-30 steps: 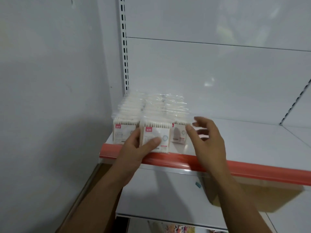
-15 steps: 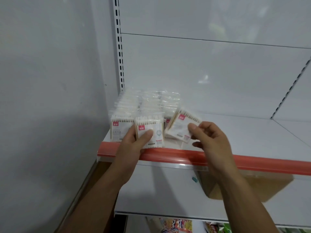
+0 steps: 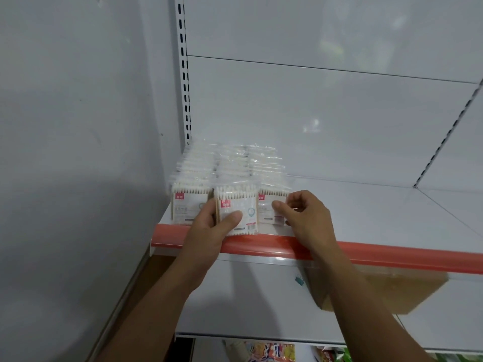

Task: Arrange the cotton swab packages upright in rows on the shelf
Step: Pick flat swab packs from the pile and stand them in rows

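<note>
Left grip (image 3: pixel 206 231) pinches the middle front swab package (image 3: pixel 237 205); right grip (image 3: pixel 305 220) apparently pinches the right-hand package (image 3: pixel 265 212) on the shelf (image 3: pixel 366 212).

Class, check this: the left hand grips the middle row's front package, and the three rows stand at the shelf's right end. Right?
One slip: the head view shows the three rows at the left end of the shelf. The left hand does grip the middle row's front package.
</note>
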`<action>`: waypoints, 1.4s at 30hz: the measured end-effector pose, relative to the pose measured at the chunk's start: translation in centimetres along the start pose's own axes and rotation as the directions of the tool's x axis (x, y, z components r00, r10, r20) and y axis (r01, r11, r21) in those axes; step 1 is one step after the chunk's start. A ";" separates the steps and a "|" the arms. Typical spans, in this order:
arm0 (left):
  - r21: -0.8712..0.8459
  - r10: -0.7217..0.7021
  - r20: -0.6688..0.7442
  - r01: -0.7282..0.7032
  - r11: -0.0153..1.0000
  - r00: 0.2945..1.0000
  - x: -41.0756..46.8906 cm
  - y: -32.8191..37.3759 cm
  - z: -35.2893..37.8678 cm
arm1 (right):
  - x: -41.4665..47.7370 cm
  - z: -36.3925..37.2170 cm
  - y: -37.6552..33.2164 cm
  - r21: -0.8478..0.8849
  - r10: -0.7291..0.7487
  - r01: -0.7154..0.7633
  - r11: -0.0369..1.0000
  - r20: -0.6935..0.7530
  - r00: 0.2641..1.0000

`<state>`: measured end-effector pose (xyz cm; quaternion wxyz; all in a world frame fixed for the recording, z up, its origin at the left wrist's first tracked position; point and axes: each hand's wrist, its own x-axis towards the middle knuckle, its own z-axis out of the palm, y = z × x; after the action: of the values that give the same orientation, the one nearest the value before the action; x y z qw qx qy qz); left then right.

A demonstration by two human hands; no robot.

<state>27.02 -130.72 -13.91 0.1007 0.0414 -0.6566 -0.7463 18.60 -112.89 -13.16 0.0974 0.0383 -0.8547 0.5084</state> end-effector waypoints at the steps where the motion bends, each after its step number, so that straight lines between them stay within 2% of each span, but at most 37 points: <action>1: 0.017 0.007 -0.003 -0.007 1.000 1.000 -0.1 0.0 0.1 | -0.2 -0.2 -0.1 -0.005 0.005 -0.005 1.000 0.001 1.000; 4: 0.035 0.020 0.006 -0.021 0.999 1.000 -0.3 0.1 0.2 | -1.8 -1.0 -0.6 0.016 -0.051 0.053 0.998 -0.097 0.994; 6: 0.051 0.033 0.029 -0.034 0.998 0.999 -0.5 0.4 0.4 | -3.3 -1.7 -1.4 0.120 -0.107 0.125 0.985 -0.144 0.984; 8: 0.097 0.062 0.078 -0.070 0.993 0.995 -0.7 0.6 0.9 | -4.5 -1.7 -2.2 0.238 -0.141 0.139 0.961 -0.005 0.990; 10: 0.175 0.095 0.131 -0.117 0.978 0.987 -0.8 0.8 1.7 | -5.2 -1.2 -2.5 0.263 -0.146 0.109 0.958 0.124 0.981; 14: 0.378 0.144 0.224 -0.222 0.899 0.964 -0.9 1.2 2.6 | -5.2 -2.1 -2.5 0.333 -0.127 0.091 0.938 0.089 0.988; 16: 0.553 0.262 0.225 -0.345 0.758 0.938 -0.7 1.9 2.3 | -5.0 -3.2 -2.2 0.410 -0.087 0.080 0.909 -0.001 0.996; 18: 0.727 0.466 0.201 -0.451 0.519 0.861 0.1 2.3 1.5 | -4.3 -3.6 -1.6 0.411 -0.035 0.060 0.910 -0.067 0.997; 19: 0.785 0.520 0.222 -0.467 0.407 0.825 0.8 2.3 1.1 | -4.0 -3.5 -1.4 0.376 -0.029 0.050 0.925 -0.061 0.998; 21: 0.847 0.511 0.287 -0.464 0.259 0.810 1.9 1.7 0.3 | -3.1 -2.6 -0.8 0.234 -0.049 0.053 0.971 -0.025 0.999; 23: 0.873 0.436 0.327 -0.445 0.201 0.839 2.5 1.1 -0.2 | -2.2 -1.7 -0.5 0.102 -0.067 0.069 0.992 -0.019 0.998; 28: 0.889 0.411 0.324 -0.422 0.175 0.852 2.9 0.7 -0.3 | -1.1 -0.3 -0.2 -0.044 -0.070 0.070 0.997 -0.008 0.998; 35: 0.891 0.416 0.329 -0.425 0.161 0.847 3.1 0.3 -0.4 | -1.4 -0.2 -0.3 -0.043 -0.044 0.045 0.998 0.013 0.999; 40: 0.881 0.406 0.341 -0.438 0.176 0.848 3.1 0.9 -0.5 | -1.2 -1.3 -0.9 -0.074 -0.012 0.021 0.997 0.128 0.992; 42: 0.873 0.429 0.330 -0.445 0.201 0.841 2.7 1.6 0.1 | -1.1 -2.6 -0.9 -0.071 -0.016 0.025 0.997 0.124 0.992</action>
<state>24.48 -131.34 -12.08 0.2603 -0.1013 -0.9435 -0.1785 20.12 -111.07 -11.38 0.0509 0.0751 -0.8764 0.4729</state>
